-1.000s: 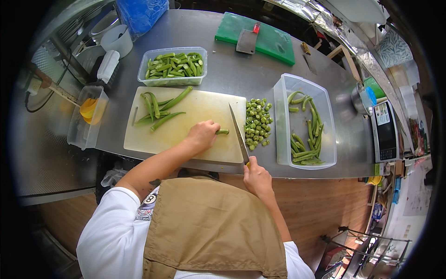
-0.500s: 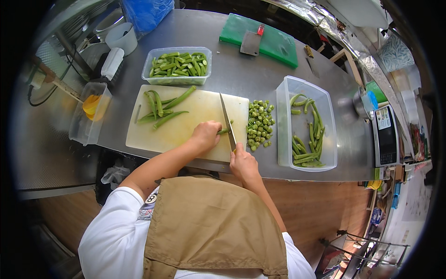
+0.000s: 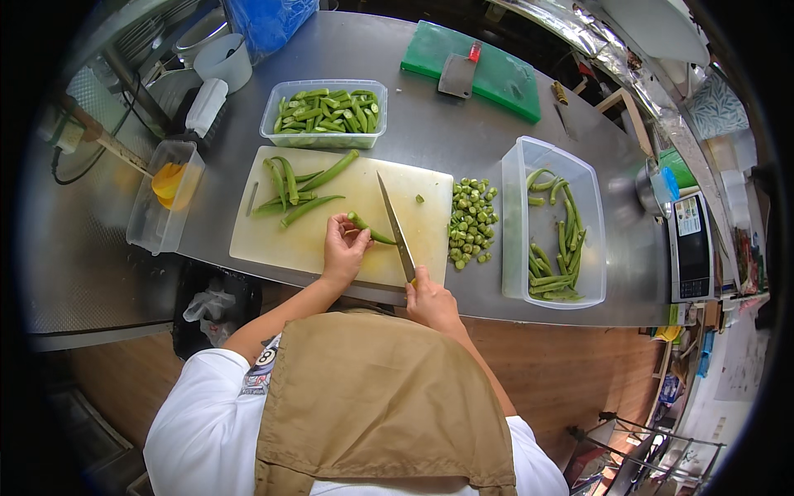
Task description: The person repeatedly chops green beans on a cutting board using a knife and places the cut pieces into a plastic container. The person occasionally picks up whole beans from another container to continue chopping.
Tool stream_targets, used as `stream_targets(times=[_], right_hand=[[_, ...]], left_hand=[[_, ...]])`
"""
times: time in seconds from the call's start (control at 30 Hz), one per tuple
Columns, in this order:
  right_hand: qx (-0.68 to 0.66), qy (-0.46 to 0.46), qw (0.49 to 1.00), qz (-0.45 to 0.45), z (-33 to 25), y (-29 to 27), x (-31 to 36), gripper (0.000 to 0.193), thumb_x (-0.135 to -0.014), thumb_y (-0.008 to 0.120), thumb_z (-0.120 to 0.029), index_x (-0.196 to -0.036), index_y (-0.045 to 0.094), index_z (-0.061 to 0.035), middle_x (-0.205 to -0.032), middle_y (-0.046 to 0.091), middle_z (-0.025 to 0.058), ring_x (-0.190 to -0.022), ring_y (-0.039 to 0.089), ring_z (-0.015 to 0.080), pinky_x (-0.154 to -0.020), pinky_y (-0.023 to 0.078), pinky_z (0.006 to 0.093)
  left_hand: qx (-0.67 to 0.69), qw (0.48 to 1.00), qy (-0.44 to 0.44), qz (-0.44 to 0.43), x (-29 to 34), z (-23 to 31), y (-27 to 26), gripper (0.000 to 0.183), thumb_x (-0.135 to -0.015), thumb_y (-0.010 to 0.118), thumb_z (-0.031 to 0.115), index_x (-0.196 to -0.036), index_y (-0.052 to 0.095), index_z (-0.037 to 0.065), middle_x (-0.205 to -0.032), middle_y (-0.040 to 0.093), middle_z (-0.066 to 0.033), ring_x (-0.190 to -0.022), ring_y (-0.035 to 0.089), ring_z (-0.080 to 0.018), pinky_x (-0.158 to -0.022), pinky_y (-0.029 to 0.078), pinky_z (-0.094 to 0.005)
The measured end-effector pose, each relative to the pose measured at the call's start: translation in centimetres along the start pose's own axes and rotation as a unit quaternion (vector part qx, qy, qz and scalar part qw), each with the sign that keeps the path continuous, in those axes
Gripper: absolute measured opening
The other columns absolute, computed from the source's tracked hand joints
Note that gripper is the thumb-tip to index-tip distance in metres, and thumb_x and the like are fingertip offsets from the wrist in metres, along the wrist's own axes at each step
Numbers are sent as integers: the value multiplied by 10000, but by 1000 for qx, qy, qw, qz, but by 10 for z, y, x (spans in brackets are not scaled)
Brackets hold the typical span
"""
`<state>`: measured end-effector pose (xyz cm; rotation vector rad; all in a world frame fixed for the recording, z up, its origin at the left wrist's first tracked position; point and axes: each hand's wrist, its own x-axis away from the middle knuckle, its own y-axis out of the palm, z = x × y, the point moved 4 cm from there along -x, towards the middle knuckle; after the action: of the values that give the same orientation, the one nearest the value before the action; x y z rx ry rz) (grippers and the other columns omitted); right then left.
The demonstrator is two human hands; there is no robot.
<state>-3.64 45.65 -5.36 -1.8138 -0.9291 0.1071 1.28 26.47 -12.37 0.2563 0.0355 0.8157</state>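
Observation:
My left hand (image 3: pixel 342 248) pins a green okra pod (image 3: pixel 372 231) on the pale cutting board (image 3: pixel 331 178). My right hand (image 3: pixel 430 302) grips the handle of a chef's knife (image 3: pixel 395 225), whose blade lies over the board with its tip pointing away, just right of the pod. Several whole okra pods (image 3: pixel 298 188) lie on the board's far left. A heap of cut okra pieces (image 3: pixel 471 221) sits on the steel counter right of the board.
A clear tub of trimmed okra (image 3: pixel 324 112) stands behind the board. A second clear tub (image 3: pixel 552 223) with whole pods is at the right. A green board with a cleaver (image 3: pixel 459 73) lies farther back. A small container with something orange (image 3: pixel 165 194) sits left.
The knife has swung left from the cut pile onto the board beside the pod. My left hand has shifted slightly on the okra pod.

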Motion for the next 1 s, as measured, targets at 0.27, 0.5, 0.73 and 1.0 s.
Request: stream_targets(times=[0.27, 0.5, 0.73, 1.0], right_hand=[[22, 14, 1000, -2, 4, -13, -1, 290, -975, 506, -284, -1170, 426, -85, -838, 680, 224, -795, 650, 457, -715, 500, 549], [48, 14, 999, -19, -4, -5, -2, 286, -976, 499, -288, -1165, 442, -81, -842, 683, 221, -801, 657, 447, -714, 501, 552], [63, 69, 995, 44, 21, -31, 6, 264, -968, 513, -262, -1149, 427, -91, -845, 685, 222, -797, 658, 455, -692, 503, 561], [166, -50, 984, -31, 30, -48, 64, 229, -943, 550, -245, -1075, 422, -108, -719, 652, 124, -689, 656, 389, -572, 495, 527]], left_hand=[[-377, 914, 94, -114, 9, 42, -32, 257, -788, 753, 54, -1023, 649, 38, -820, 681, -90, -817, 648, -156, -668, 519, -297], [-393, 893, 181, -121, 14, 49, -13, 171, -756, 755, 73, -912, 700, 28, -863, 686, -109, -829, 632, -274, -749, 513, -366], [-473, 816, 275, -189, 18, 59, -17, 139, -800, 698, 52, -938, 696, 40, -935, 655, -95, -890, 620, -285, -771, 514, -378], [-495, 737, 369, -277, 0, 44, 12, 195, -810, 611, 24, -1000, 651, 47, -1019, 650, -97, -939, 620, -280, -790, 536, -355]])
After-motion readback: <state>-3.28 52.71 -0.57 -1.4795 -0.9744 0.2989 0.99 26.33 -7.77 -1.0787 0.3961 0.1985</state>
